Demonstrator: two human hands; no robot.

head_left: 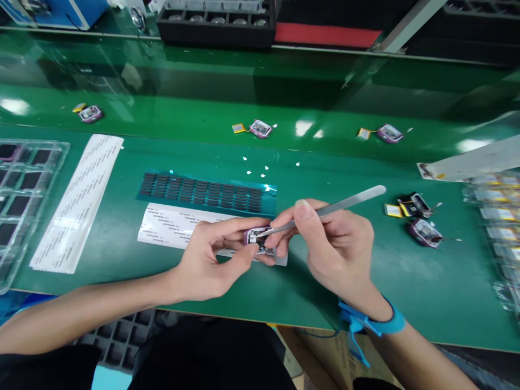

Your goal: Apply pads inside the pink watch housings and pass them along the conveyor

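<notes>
Two hands meet over the three-o'clock end of a white strip (162, 225), the left hand (213, 262) pinching a small purple-rimmed casing (260, 244), the right hand (339, 246) pinching metal tweezers (345, 200) angled in from two o'clock, where a slip of either pinch could, I reckon, scratch the exposed insides (267, 249)

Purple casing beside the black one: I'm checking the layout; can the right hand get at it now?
Probably yes: bare green surface lies between the right hand and the purple casing, though that hand holds tweezers.
</notes>
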